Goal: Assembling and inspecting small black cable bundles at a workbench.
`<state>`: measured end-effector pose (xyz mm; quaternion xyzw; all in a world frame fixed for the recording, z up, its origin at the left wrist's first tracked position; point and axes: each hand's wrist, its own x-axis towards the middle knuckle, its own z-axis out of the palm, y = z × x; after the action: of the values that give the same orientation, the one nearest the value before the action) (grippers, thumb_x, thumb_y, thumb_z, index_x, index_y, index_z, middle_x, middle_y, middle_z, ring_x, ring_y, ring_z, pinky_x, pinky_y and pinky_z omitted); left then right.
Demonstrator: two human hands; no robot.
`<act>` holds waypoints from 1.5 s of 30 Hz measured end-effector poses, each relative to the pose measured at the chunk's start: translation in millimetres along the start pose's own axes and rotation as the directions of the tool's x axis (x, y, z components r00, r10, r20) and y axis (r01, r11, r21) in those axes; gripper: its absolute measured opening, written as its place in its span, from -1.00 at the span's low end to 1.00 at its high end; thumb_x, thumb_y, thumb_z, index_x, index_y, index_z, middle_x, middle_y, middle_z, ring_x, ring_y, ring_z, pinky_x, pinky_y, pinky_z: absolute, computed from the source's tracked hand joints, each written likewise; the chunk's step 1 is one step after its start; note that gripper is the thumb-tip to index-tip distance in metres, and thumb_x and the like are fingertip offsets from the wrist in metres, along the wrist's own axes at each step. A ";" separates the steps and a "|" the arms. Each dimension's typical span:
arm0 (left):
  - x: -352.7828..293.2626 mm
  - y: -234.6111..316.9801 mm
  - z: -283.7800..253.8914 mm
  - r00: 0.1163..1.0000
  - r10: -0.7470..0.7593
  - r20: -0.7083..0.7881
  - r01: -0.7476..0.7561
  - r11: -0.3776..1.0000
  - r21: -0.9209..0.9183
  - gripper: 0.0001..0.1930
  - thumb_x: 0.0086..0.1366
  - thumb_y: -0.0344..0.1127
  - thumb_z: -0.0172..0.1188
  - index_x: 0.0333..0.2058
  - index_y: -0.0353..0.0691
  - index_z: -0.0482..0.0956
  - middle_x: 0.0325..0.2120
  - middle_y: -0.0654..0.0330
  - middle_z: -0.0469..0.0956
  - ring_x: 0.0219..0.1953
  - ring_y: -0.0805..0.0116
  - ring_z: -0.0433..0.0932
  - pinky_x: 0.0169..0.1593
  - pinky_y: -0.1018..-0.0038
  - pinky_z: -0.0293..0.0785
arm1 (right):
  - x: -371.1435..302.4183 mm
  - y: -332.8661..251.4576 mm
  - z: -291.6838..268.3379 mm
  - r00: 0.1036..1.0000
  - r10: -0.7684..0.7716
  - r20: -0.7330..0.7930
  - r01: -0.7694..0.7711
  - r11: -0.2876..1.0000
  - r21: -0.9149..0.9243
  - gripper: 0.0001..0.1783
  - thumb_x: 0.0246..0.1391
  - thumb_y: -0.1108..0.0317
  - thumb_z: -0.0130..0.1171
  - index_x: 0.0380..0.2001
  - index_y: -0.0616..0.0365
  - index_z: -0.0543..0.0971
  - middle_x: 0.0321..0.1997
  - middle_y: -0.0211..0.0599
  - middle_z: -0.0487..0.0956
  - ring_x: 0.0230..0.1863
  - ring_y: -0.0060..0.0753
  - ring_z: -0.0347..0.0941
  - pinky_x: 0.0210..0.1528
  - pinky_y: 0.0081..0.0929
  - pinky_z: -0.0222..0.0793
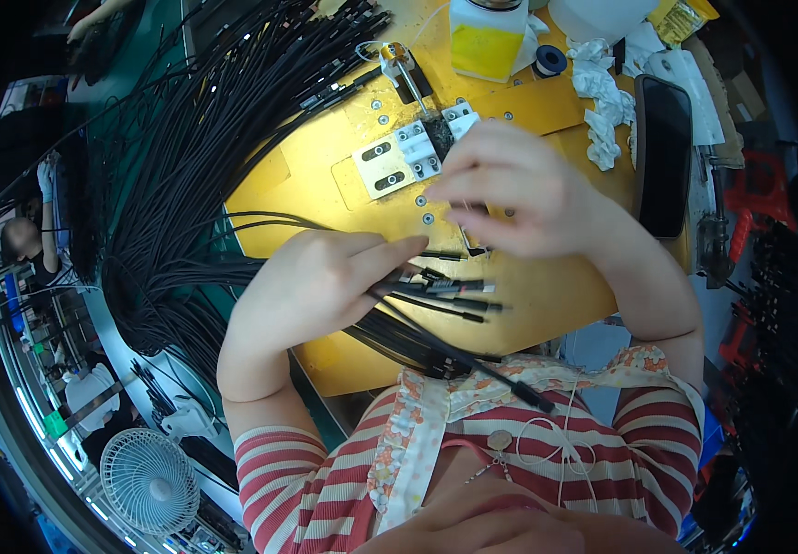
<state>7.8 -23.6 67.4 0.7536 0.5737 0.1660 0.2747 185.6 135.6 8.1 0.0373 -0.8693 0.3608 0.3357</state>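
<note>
Head view, left hand [311,282] grasping cables [445,287], right grip [524,189] unclear, bare plate edge [570,294] rightward

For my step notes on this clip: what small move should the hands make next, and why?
Probably bring the right hand toward one cable end: its fingers look parted near the metal fixture, while the left hand grips black cables whose ends stick out.

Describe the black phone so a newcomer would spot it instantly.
Start at the big golden work plate. By its right edge, beyond the right hand, lies the phone, just right of the crumpled white tissues. Its dark, smooth, round-cornered slab shape sets it apart from those pale, wrinkled neighbours.
</note>
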 end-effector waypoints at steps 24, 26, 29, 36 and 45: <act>14.5 -21.7 39.7 0.827 0.123 -0.548 -0.197 0.977 -0.077 -0.47 -0.12 -0.69 0.31 -0.16 -0.26 0.29 -0.29 0.03 0.45 -0.39 0.10 0.56 -0.41 0.37 0.52 | 2.8 -9.1 11.9 0.986 0.158 0.059 -0.168 0.895 0.414 -0.69 -0.13 0.56 0.31 -0.22 0.17 0.62 -0.27 -0.29 0.51 -0.24 -0.26 0.50 -0.23 -0.45 0.40; 15.7 -22.1 40.5 0.861 0.185 -0.473 -0.179 0.982 0.058 -0.45 -0.13 -0.69 0.29 -0.15 -0.26 0.26 -0.20 0.01 0.44 -0.38 0.08 0.55 -0.43 0.35 0.52 | 2.7 -12.2 14.0 0.996 0.063 0.061 -0.076 0.966 0.248 -0.71 -0.13 0.50 0.29 -0.24 0.17 0.62 -0.31 -0.29 0.50 -0.29 -0.26 0.48 -0.27 -0.41 0.39; 17.5 -19.0 43.6 0.855 0.139 -0.500 -0.123 0.990 0.065 -0.42 -0.12 -0.65 0.31 -0.10 -0.25 0.27 -0.15 -0.01 0.43 -0.37 0.07 0.56 -0.44 0.34 0.51 | 0.2 -9.5 18.2 0.999 0.029 0.015 -0.031 0.982 0.186 -0.75 -0.13 0.46 0.30 -0.28 0.15 0.62 -0.34 -0.30 0.50 -0.34 -0.27 0.46 -0.29 -0.41 0.38; 16.3 -17.8 32.8 0.878 0.040 -0.476 0.067 0.976 0.205 -0.60 0.04 -0.47 0.33 -0.11 -0.33 0.47 -0.44 0.07 0.52 -0.49 0.20 0.56 -0.45 0.40 0.49 | -0.7 2.0 -17.1 0.967 0.237 -0.094 -0.211 0.951 0.225 -0.75 -0.20 0.68 0.22 -0.36 0.21 0.62 -0.36 -0.30 0.58 -0.36 -0.37 0.51 -0.34 -0.55 0.39; 21.7 -33.4 38.2 0.749 0.312 -0.584 -0.222 0.949 0.223 -0.77 -0.03 -0.50 0.35 -0.34 -0.34 0.57 -0.70 0.17 0.45 -0.71 0.28 0.45 -0.61 0.43 0.35 | 1.1 -0.5 -15.2 0.998 0.065 0.005 -0.064 0.969 0.237 -0.79 -0.19 0.73 0.24 -0.42 0.28 0.59 -0.34 -0.20 0.60 -0.34 -0.30 0.56 -0.32 -0.53 0.46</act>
<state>9.7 -5.0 15.5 0.7504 0.5276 0.3981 -0.0057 193.4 145.4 16.9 0.0482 -0.8203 0.4726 0.3184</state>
